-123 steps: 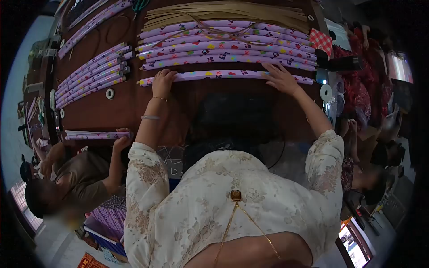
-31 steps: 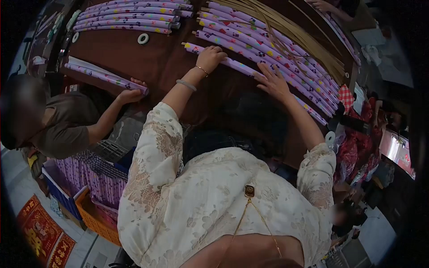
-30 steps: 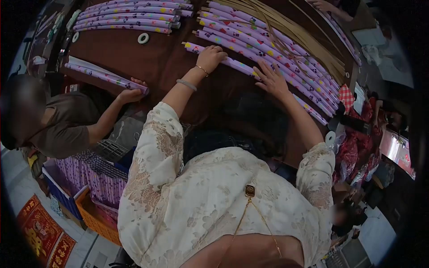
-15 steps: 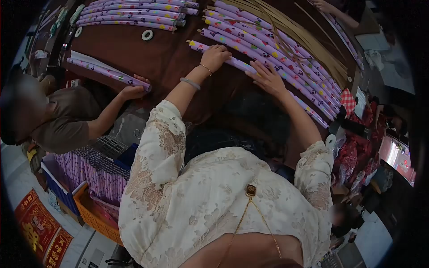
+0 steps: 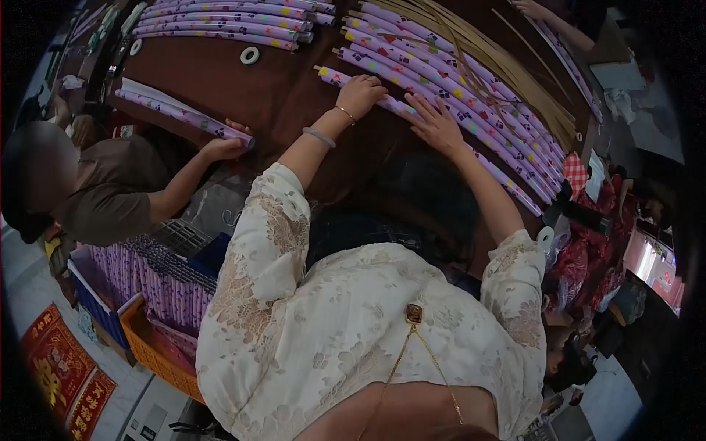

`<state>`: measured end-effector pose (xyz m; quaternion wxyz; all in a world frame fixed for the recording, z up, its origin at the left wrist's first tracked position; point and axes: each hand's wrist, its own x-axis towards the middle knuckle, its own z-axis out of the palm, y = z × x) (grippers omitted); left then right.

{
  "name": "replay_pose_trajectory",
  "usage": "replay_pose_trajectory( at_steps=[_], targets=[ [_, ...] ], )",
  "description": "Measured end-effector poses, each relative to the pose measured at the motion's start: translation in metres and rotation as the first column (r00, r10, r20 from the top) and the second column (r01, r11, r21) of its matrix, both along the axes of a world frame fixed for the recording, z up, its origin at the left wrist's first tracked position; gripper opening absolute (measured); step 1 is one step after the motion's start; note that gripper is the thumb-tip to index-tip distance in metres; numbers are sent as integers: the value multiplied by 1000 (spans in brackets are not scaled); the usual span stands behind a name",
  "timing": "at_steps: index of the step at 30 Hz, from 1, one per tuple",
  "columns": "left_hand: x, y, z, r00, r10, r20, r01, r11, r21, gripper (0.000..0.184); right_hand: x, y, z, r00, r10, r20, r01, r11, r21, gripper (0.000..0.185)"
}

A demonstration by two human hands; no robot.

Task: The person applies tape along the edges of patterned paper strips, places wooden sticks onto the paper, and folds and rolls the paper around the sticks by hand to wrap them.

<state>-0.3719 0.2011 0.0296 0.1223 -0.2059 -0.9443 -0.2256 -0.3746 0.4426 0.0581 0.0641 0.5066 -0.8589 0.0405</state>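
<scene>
A long, thin purple roll (image 5: 398, 107) with a colourful pattern lies slanted on the brown table, nearest to my body. My left hand (image 5: 360, 97) is closed over its upper left part, fingers curled around the far side. Further along the same roll rests my right hand (image 5: 437, 126), open, its fingers stretched and spread across the surface. A thin tan end (image 5: 318, 68) sticks out of the roll at the left. Just beyond it, several similar patterned rolls (image 5: 460, 92) lie side by side.
Tan strips (image 5: 507, 70) lie behind the rolls. More rolls (image 5: 220, 29) and a white tape ring (image 5: 250, 56) are at the back left. A co-worker (image 5: 110, 176) at left holds a partly rolled purple sheet (image 5: 180, 119). An orange crate (image 5: 158, 349) stands lower left.
The whole view has shifted slightly. My right hand's fingers are more spread and straighter on the roll. My left hand stays at about the same place on it.
</scene>
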Motion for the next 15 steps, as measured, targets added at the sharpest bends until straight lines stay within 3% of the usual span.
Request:
replay_pose_trajectory(
  at_steps=[4, 6, 13, 15],
  targets=[
    [2, 1, 4, 1000, 0, 10, 1, 1000, -21, 15, -2, -12, 2, 998, -52, 43, 54, 998, -41, 59],
    [3, 1, 5, 1000, -4, 3, 4, 1000, -25, 15, -2, -8, -2, 998, 57, -33, -56, 998, 12, 58],
    [-1, 0, -6, 1000, -8, -23, 8, 1000, -4, 15, 8, 0, 9, 990, 128, -64, -122, 988, 92, 57],
    [2, -1, 0, 1000, -7, 0, 7, 1000, -20, 16, 16, 10, 13, 986, -49, 158, 82, 974, -211, 60]
  ],
)
